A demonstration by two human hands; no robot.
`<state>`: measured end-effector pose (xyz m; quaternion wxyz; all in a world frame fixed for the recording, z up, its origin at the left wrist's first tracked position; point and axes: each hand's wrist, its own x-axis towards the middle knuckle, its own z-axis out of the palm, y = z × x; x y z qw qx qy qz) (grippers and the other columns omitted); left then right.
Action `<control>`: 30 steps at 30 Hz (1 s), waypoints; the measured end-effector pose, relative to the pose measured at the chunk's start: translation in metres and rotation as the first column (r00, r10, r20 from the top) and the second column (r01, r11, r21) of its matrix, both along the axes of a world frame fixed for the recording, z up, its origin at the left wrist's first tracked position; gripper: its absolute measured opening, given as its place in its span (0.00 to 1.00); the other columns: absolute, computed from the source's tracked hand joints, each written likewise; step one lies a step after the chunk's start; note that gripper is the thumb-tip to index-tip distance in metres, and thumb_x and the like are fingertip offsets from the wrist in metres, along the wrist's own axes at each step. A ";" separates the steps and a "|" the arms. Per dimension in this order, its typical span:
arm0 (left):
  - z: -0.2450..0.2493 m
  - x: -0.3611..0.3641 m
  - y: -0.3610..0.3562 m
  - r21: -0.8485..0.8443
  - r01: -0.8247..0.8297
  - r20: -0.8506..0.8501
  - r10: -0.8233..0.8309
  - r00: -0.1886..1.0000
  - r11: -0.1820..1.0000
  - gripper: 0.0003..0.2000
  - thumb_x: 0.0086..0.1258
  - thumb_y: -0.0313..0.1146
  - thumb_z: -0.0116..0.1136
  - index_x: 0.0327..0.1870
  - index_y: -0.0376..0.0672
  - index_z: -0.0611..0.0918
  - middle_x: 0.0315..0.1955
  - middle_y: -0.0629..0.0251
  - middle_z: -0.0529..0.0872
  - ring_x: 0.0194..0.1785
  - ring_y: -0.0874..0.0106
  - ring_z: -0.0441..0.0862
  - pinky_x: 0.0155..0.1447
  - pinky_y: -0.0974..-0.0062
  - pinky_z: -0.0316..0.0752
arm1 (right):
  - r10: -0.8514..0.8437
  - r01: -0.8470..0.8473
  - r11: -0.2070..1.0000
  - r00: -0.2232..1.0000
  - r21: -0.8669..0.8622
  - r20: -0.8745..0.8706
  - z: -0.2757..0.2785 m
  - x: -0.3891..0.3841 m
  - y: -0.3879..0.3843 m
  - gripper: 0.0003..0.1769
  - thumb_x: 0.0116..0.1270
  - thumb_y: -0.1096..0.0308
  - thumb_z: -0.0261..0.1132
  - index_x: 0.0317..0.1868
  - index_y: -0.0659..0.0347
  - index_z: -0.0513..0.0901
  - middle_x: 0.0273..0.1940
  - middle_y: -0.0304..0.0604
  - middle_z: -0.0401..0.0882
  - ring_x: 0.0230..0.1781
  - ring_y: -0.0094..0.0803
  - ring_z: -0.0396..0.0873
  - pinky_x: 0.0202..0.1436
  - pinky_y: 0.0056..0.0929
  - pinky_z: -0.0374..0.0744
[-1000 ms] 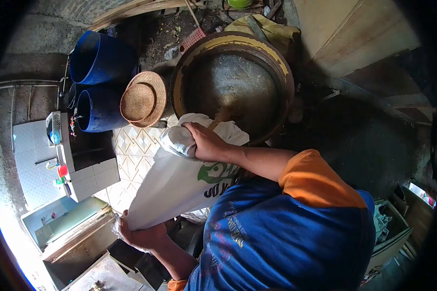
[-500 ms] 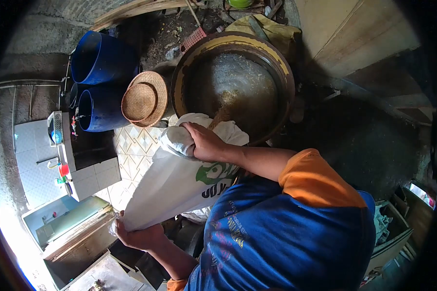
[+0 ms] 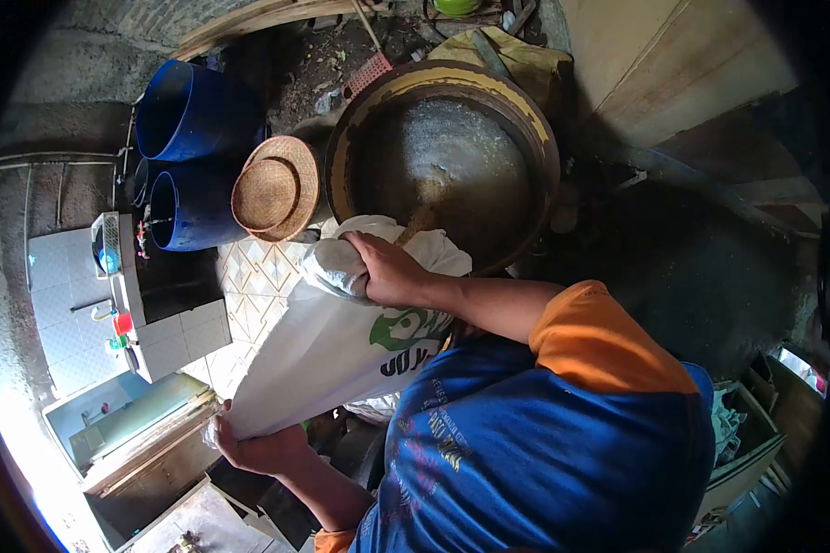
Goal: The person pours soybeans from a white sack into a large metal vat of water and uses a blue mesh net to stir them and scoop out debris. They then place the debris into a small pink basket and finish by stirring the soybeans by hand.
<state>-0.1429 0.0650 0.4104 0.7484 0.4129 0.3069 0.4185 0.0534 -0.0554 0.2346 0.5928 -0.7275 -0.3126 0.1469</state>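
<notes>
Our right hand point(image 3: 392, 270) is closed over the bunched mouth of the white woven plastic sack with green and black print point(image 3: 323, 355), just left of centre frame. Our left hand point(image 3: 260, 449) cups and grips the sack's bottom corner at lower left. The sack lies slanted between the two hands, mouth uppermost, touching the near rim of the big round, dark metal pan with a yellowish rim point(image 3: 526, 120) at upper centre.

Over the last second the left hand has slid a little toward the lower left and the sack's corner has gone with it; the right hand has barely moved. A thin brownish stream point(image 3: 421, 217) keeps running from the mouth, and the pale grainy heap in the pan point(image 3: 452, 147) looks wider. We judge the pour is under way, not finished.

Further out are a round woven straw basket point(image 3: 275, 187) left of the pan, two blue plastic drums point(image 3: 189, 111) at upper left, and patterned tiles point(image 3: 258, 276) below the basket.
</notes>
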 end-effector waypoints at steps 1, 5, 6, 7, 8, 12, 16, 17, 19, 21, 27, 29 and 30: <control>0.000 0.001 -0.001 0.000 0.000 0.001 0.000 1.000 1.000 0.11 0.58 0.42 0.54 0.31 0.45 0.80 0.33 0.63 0.83 0.41 0.63 0.79 0.49 0.57 0.71 | 0.006 -0.006 1.000 1.000 0.008 -0.017 0.000 0.000 0.000 0.26 0.49 0.71 0.59 0.49 0.70 0.65 0.43 0.61 0.72 0.47 0.53 0.72 0.50 0.43 0.71; 0.006 0.010 -0.009 -0.018 -0.061 0.013 0.061 0.998 0.998 0.09 0.57 0.41 0.55 0.31 0.46 0.80 0.32 0.65 0.83 0.41 0.64 0.79 0.49 0.57 0.71 | 0.013 -0.013 1.000 1.000 0.012 -0.008 0.006 0.003 -0.002 0.25 0.49 0.70 0.60 0.49 0.71 0.65 0.43 0.61 0.72 0.46 0.53 0.72 0.50 0.43 0.71; 0.008 0.011 -0.011 -0.012 -0.059 0.011 0.059 0.998 0.998 0.09 0.57 0.40 0.55 0.30 0.46 0.80 0.32 0.65 0.83 0.41 0.64 0.79 0.48 0.57 0.72 | 0.026 -0.026 1.000 0.999 -0.005 -0.037 0.010 0.003 -0.003 0.27 0.49 0.73 0.60 0.51 0.70 0.65 0.46 0.61 0.72 0.49 0.53 0.72 0.52 0.42 0.70; 0.010 0.011 -0.011 -0.012 -0.061 0.011 0.061 0.998 0.998 0.09 0.57 0.40 0.55 0.30 0.46 0.80 0.32 0.65 0.83 0.41 0.64 0.79 0.48 0.57 0.72 | 0.038 -0.039 0.999 0.997 -0.021 -0.065 0.012 0.003 -0.003 0.28 0.49 0.75 0.59 0.54 0.69 0.65 0.49 0.61 0.72 0.51 0.54 0.71 0.54 0.41 0.70; 0.011 0.011 -0.011 0.002 -0.035 -0.004 0.035 0.999 0.999 0.10 0.57 0.41 0.54 0.32 0.45 0.80 0.33 0.66 0.82 0.42 0.65 0.79 0.50 0.58 0.71 | 0.038 -0.040 0.999 0.997 -0.021 -0.065 0.011 0.003 -0.002 0.28 0.49 0.75 0.59 0.54 0.69 0.65 0.49 0.61 0.72 0.51 0.54 0.71 0.54 0.41 0.70; 0.008 0.010 -0.010 0.039 -0.033 0.028 0.032 0.999 0.999 0.08 0.57 0.40 0.55 0.30 0.47 0.80 0.31 0.67 0.82 0.41 0.65 0.80 0.48 0.57 0.72 | 0.016 -0.016 0.999 1.000 0.028 -0.027 0.006 0.002 0.000 0.25 0.49 0.71 0.61 0.48 0.70 0.66 0.43 0.61 0.72 0.47 0.54 0.72 0.51 0.42 0.70; 0.011 0.011 -0.011 0.002 -0.038 0.007 0.038 0.999 0.999 0.08 0.57 0.40 0.55 0.30 0.47 0.80 0.31 0.68 0.83 0.41 0.65 0.80 0.49 0.57 0.72 | 0.019 -0.017 0.999 0.998 0.041 -0.060 0.011 0.002 -0.001 0.26 0.48 0.75 0.60 0.50 0.69 0.65 0.45 0.60 0.73 0.48 0.53 0.72 0.52 0.42 0.70; 0.009 0.009 -0.007 0.025 -0.049 0.007 0.049 0.999 0.999 0.08 0.57 0.40 0.55 0.30 0.47 0.80 0.31 0.68 0.83 0.41 0.65 0.80 0.49 0.57 0.72 | 0.019 -0.017 0.999 0.998 0.040 -0.059 0.011 0.002 -0.001 0.26 0.48 0.75 0.60 0.50 0.69 0.65 0.45 0.60 0.73 0.48 0.53 0.72 0.52 0.42 0.70; 0.008 0.008 -0.006 0.048 -0.060 0.008 0.059 0.998 0.997 0.08 0.57 0.40 0.56 0.30 0.47 0.80 0.31 0.68 0.83 0.41 0.65 0.80 0.49 0.56 0.71 | 0.017 -0.014 0.998 0.999 0.059 -0.042 0.012 0.002 -0.001 0.28 0.48 0.76 0.59 0.52 0.69 0.65 0.46 0.60 0.73 0.49 0.53 0.72 0.53 0.42 0.70; 0.011 0.010 -0.010 0.000 -0.046 0.030 0.046 0.998 0.999 0.08 0.57 0.40 0.56 0.29 0.47 0.80 0.32 0.67 0.83 0.41 0.65 0.80 0.50 0.56 0.71 | 0.008 -0.006 0.998 0.999 0.059 -0.033 0.009 0.001 0.001 0.29 0.48 0.76 0.59 0.53 0.69 0.64 0.46 0.60 0.73 0.49 0.53 0.72 0.53 0.42 0.70; 0.017 0.015 -0.015 -0.016 -0.094 0.001 0.094 0.996 0.995 0.09 0.57 0.41 0.55 0.29 0.47 0.81 0.32 0.68 0.83 0.42 0.65 0.79 0.50 0.57 0.70 | -0.014 0.016 0.998 0.999 0.058 -0.034 0.015 0.000 -0.002 0.32 0.48 0.76 0.58 0.57 0.69 0.63 0.48 0.60 0.72 0.50 0.53 0.72 0.54 0.42 0.70; 0.019 0.016 -0.016 -0.012 -0.061 0.010 0.061 0.998 0.998 0.09 0.57 0.41 0.55 0.29 0.47 0.81 0.32 0.68 0.83 0.42 0.65 0.80 0.50 0.57 0.71 | -0.037 0.038 0.997 0.999 0.074 -0.012 0.016 0.001 -0.003 0.32 0.48 0.76 0.58 0.57 0.69 0.62 0.48 0.60 0.72 0.51 0.53 0.72 0.55 0.41 0.70; 0.020 0.017 -0.017 -0.009 -0.028 0.019 0.028 0.999 1.000 0.09 0.57 0.42 0.55 0.29 0.47 0.81 0.31 0.68 0.83 0.42 0.65 0.80 0.50 0.57 0.71 | -0.030 0.031 0.997 0.999 0.073 -0.016 0.018 0.002 -0.004 0.33 0.49 0.75 0.58 0.58 0.69 0.62 0.49 0.61 0.72 0.52 0.53 0.71 0.55 0.41 0.70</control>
